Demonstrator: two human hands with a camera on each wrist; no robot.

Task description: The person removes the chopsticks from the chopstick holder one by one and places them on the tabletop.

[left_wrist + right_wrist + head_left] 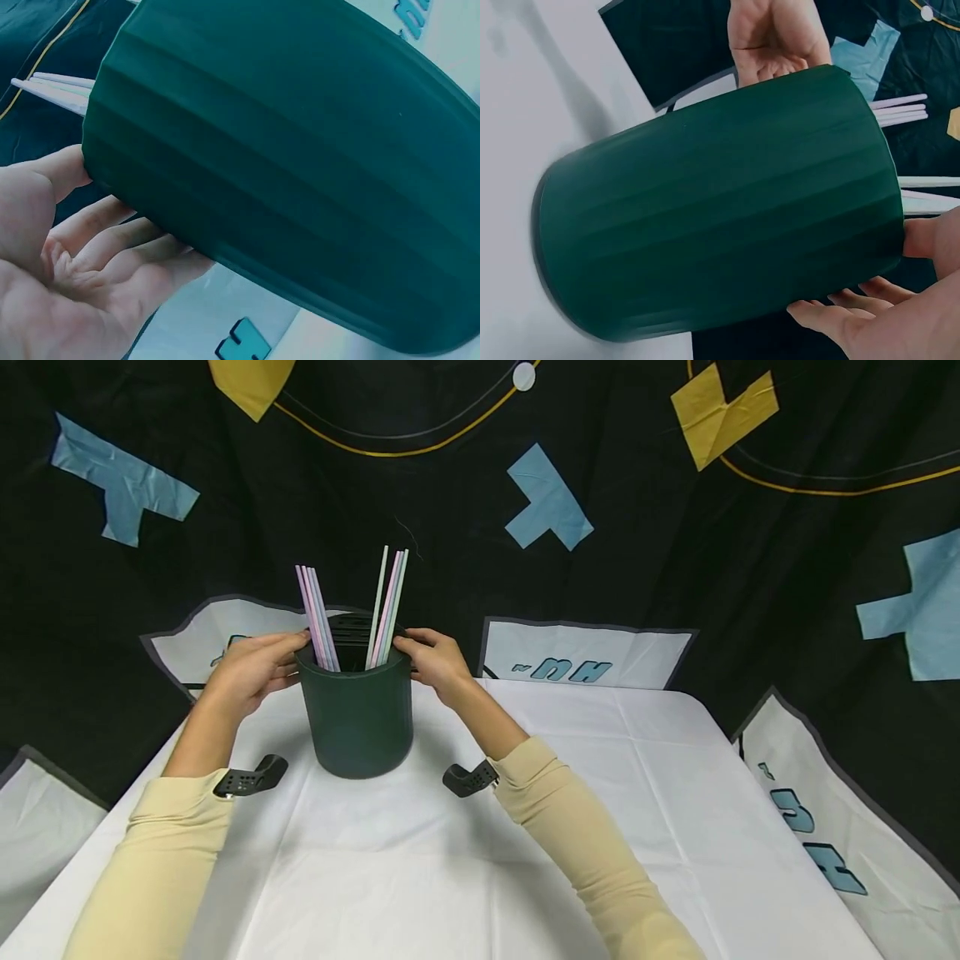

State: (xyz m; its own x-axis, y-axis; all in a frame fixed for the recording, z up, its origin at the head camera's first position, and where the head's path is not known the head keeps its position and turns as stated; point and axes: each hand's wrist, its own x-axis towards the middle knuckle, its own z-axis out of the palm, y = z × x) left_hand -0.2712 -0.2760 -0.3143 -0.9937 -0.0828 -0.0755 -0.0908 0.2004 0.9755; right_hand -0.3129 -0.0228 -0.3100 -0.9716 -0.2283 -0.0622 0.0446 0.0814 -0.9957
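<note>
A dark green, ribbed, round container [356,727] stands upright toward the far left of the table; whether its base touches the cloth I cannot tell. Two bunches of pale straws poke out of its top, a pink and lilac bunch [315,610] at left and a green, pink and white bunch [390,606] at right. My left hand [255,668] grips the rim from the left, thumb at the top edge and fingers along the outer wall [285,150]. From the other side, my right hand [438,664] holds the rim the same way. A dark slatted part [352,631] shows inside the container at the back.
A white cloth covers the table [390,868]. Behind it hangs a black curtain [450,527] with blue and yellow tape pieces. White lettered panels [588,656] hang along the table's edges. Each wrist wears a black strap [251,777].
</note>
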